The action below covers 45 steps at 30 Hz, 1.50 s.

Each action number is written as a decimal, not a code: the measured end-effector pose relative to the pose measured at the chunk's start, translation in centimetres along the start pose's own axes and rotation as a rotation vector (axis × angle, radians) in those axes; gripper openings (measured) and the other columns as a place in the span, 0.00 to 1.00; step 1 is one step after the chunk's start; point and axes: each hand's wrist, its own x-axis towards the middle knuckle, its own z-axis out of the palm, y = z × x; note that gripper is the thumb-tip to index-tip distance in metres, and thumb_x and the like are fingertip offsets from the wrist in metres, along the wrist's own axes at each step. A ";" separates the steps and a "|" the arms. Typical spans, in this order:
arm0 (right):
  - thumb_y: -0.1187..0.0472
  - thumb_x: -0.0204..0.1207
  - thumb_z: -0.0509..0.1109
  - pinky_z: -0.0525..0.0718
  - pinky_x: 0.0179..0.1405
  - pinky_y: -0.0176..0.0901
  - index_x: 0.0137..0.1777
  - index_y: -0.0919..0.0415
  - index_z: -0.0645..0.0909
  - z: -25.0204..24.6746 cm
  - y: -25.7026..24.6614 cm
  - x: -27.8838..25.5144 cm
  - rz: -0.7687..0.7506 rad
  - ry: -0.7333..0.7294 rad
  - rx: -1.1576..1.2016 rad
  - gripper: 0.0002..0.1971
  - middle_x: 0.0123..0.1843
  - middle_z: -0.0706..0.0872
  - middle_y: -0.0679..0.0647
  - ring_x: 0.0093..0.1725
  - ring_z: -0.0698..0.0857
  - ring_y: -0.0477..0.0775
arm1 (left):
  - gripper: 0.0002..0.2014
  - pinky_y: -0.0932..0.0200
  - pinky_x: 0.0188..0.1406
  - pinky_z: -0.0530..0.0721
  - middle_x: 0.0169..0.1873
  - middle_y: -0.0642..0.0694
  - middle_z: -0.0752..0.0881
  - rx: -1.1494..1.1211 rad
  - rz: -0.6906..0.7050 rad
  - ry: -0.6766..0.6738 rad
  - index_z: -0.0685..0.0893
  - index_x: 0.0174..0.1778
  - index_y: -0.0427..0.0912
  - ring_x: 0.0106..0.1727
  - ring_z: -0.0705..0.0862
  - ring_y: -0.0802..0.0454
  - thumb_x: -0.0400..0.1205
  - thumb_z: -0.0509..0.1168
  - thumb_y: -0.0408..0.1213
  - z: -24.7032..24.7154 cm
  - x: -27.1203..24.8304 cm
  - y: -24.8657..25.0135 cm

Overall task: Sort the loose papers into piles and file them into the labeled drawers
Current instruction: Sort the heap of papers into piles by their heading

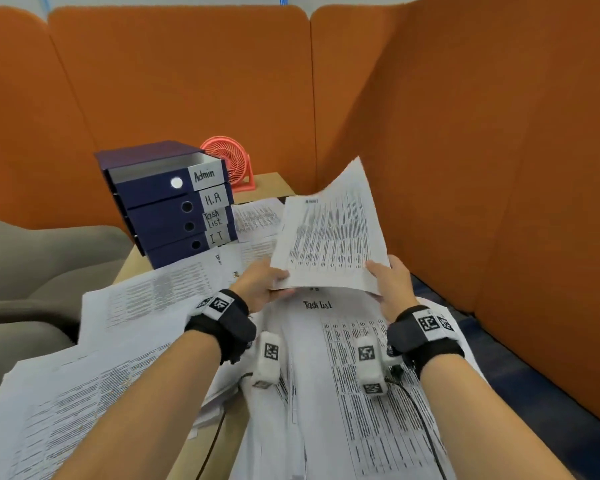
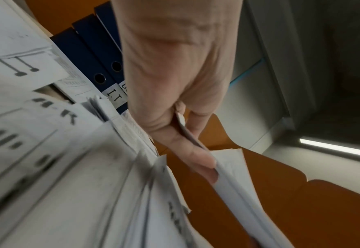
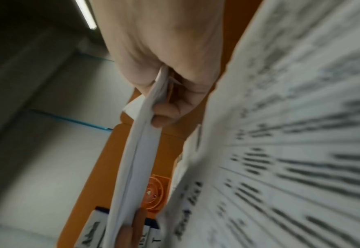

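Both hands hold up a thin stack of printed papers (image 1: 329, 233) above the desk. My left hand (image 1: 264, 282) pinches its near left corner, my right hand (image 1: 390, 280) its near right corner. The wrist views show the same sheaf (image 2: 234, 181) (image 3: 141, 151) edge-on between thumb and fingers. A blue drawer unit (image 1: 168, 202) stands at the back left, labeled Admin, H.R, Task List and I.T; the top Admin drawer (image 1: 160, 173) is pulled out. A sheet headed "Task List" (image 1: 329, 344) lies under my hands among loose papers (image 1: 94, 344) covering the desk.
A coral desk fan (image 1: 231, 161) stands behind the drawers. Orange partition walls (image 1: 482, 168) close the back and right sides. A grey chair (image 1: 32, 271) sits at the left. A black cable (image 1: 426, 431) runs over the papers near my right wrist.
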 end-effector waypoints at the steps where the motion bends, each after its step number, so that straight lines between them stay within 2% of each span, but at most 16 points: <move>1: 0.68 0.84 0.65 0.89 0.43 0.49 0.57 0.55 0.80 -0.3 1.0 -0.1 0.062 -0.018 0.005 0.08 0.58 0.87 0.54 0.50 0.86 0.51 | 0.18 0.60 0.34 0.90 0.59 0.43 0.83 0.015 -0.009 -0.001 0.75 0.68 0.41 0.52 0.85 0.47 0.85 0.56 0.20 0.1 -0.1 -0.8; 4: 0.73 0.85 0.61 0.89 0.27 0.41 0.61 0.63 0.77 -1.2 2.9 -0.8 0.158 -0.046 0.058 0.10 0.50 0.85 0.54 0.45 0.85 0.53 | 0.18 0.60 0.31 0.89 0.63 0.38 0.82 0.052 -0.093 0.018 0.74 0.69 0.36 0.56 0.84 0.41 0.84 0.55 0.19 0.6 0.2 -3.4; 6: 0.73 0.85 0.61 0.88 0.25 0.38 0.62 0.66 0.77 -1.6 3.1 -0.8 0.149 -0.050 0.063 0.09 0.50 0.86 0.56 0.44 0.85 0.55 | 0.14 0.62 0.30 0.89 0.60 0.36 0.83 0.035 -0.081 0.043 0.76 0.66 0.31 0.55 0.83 0.42 0.84 0.55 0.21 1.0 0.5 -3.8; 8: 0.72 0.86 0.61 0.88 0.27 0.38 0.64 0.66 0.77 -1.7 3.1 -0.7 0.139 -0.064 0.076 0.10 0.54 0.87 0.59 0.46 0.86 0.56 | 0.13 0.63 0.29 0.86 0.50 0.38 0.84 0.062 0.003 0.114 0.76 0.64 0.26 0.45 0.83 0.47 0.86 0.56 0.26 0.8 0.8 -2.9; 10: 0.72 0.86 0.60 0.89 0.29 0.40 0.66 0.67 0.76 -1.7 3.3 -0.8 0.141 -0.066 0.095 0.11 0.55 0.86 0.59 0.47 0.87 0.56 | 0.10 0.61 0.36 0.84 0.40 0.43 0.80 0.173 0.099 0.274 0.74 0.62 0.30 0.39 0.79 0.50 0.86 0.57 0.30 -1.0 1.5 -1.5; 11: 0.72 0.86 0.60 0.89 0.29 0.40 0.66 0.67 0.76 -1.7 3.3 -0.9 0.139 -0.065 0.097 0.11 0.55 0.86 0.58 0.48 0.87 0.56 | 0.10 0.57 0.44 0.83 0.41 0.43 0.79 0.262 0.112 0.366 0.72 0.62 0.34 0.43 0.80 0.48 0.86 0.58 0.30 -2.6 1.8 -0.7; 14: 0.72 0.87 0.59 0.90 0.29 0.40 0.65 0.66 0.75 -1.6 3.0 -1.3 0.121 -0.084 0.091 0.10 0.54 0.85 0.55 0.50 0.85 0.54 | 0.24 0.45 0.70 0.75 0.68 0.33 0.78 0.842 -0.080 0.543 0.69 0.74 0.32 0.69 0.76 0.35 0.83 0.60 0.37 -8.8 3.1 -0.6; 17: 0.70 0.87 0.58 0.90 0.32 0.39 0.66 0.65 0.75 -1.6 2.9 -1.4 0.116 -0.091 0.089 0.11 0.54 0.85 0.52 0.50 0.85 0.51 | 0.22 0.51 0.70 0.74 0.74 0.37 0.75 1.455 -0.314 0.307 0.74 0.74 0.36 0.73 0.75 0.38 0.85 0.57 0.41 -11.6 1.6 -2.0; 20: 0.69 0.88 0.58 0.87 0.35 0.43 0.67 0.63 0.74 -1.8 2.9 -1.2 0.107 -0.066 0.133 0.11 0.60 0.83 0.56 0.51 0.84 0.50 | 0.23 0.54 0.62 0.77 0.67 0.41 0.82 1.670 -0.364 0.100 0.81 0.67 0.41 0.65 0.81 0.42 0.81 0.59 0.49 -11.8 0.0 -3.3; 24: 0.68 0.88 0.59 0.82 0.39 0.41 0.70 0.62 0.74 -2.0 3.2 -1.1 0.110 -0.040 0.167 0.13 0.62 0.83 0.56 0.49 0.83 0.48 | 0.28 0.52 0.72 0.72 0.73 0.45 0.77 1.701 -0.417 0.078 0.75 0.74 0.45 0.72 0.76 0.43 0.82 0.58 0.57 -11.7 -0.3 -3.2; 30: 0.68 0.87 0.60 0.83 0.42 0.43 0.70 0.63 0.74 -1.8 3.4 -0.8 0.134 -0.025 0.180 0.13 0.64 0.83 0.57 0.51 0.84 0.51 | 0.21 0.48 0.72 0.73 0.74 0.36 0.74 1.519 -0.093 0.314 0.71 0.76 0.36 0.73 0.74 0.37 0.86 0.57 0.35 -9.4 2.3 0.4; 33: 0.68 0.87 0.60 0.84 0.42 0.44 0.68 0.62 0.74 -1.8 3.6 -0.7 0.131 -0.027 0.177 0.12 0.58 0.85 0.54 0.51 0.84 0.52 | 0.24 0.49 0.77 0.66 0.79 0.38 0.68 1.435 -0.001 0.183 0.64 0.82 0.40 0.78 0.68 0.39 0.88 0.56 0.34 -8.0 4.5 1.1; 36: 0.67 0.87 0.60 0.84 0.44 0.45 0.67 0.61 0.75 -2.0 3.8 -0.5 0.122 -0.028 0.193 0.11 0.57 0.86 0.52 0.52 0.85 0.51 | 0.23 0.48 0.77 0.65 0.78 0.40 0.69 1.617 -0.123 -0.008 0.67 0.80 0.42 0.78 0.69 0.39 0.89 0.52 0.46 -6.8 6.3 -0.1; 38: 0.66 0.87 0.60 0.84 0.44 0.44 0.66 0.61 0.75 -2.1 4.0 -0.2 0.119 -0.023 0.196 0.10 0.59 0.85 0.53 0.54 0.84 0.52 | 0.26 0.44 0.77 0.63 0.79 0.37 0.66 1.684 -0.179 -0.018 0.63 0.81 0.50 0.79 0.66 0.36 0.88 0.49 0.54 -6.7 7.6 -1.5; 42: 0.66 0.87 0.61 0.85 0.46 0.44 0.64 0.60 0.76 -2.1 4.2 0.3 0.117 -0.015 0.171 0.09 0.59 0.85 0.53 0.55 0.84 0.51 | 0.30 0.37 0.82 0.51 0.85 0.35 0.49 1.716 -0.207 -0.072 0.47 0.84 0.62 0.84 0.51 0.33 0.86 0.50 0.50 -7.0 9.7 -2.7; 45: 0.66 0.87 0.61 0.85 0.47 0.44 0.66 0.60 0.76 -2.1 4.3 0.4 0.112 -0.019 0.169 0.10 0.59 0.85 0.52 0.54 0.84 0.50 | 0.31 0.39 0.83 0.52 0.85 0.41 0.50 1.673 -0.207 -0.148 0.49 0.83 0.65 0.85 0.53 0.37 0.84 0.53 0.49 -7.2 8.7 -1.8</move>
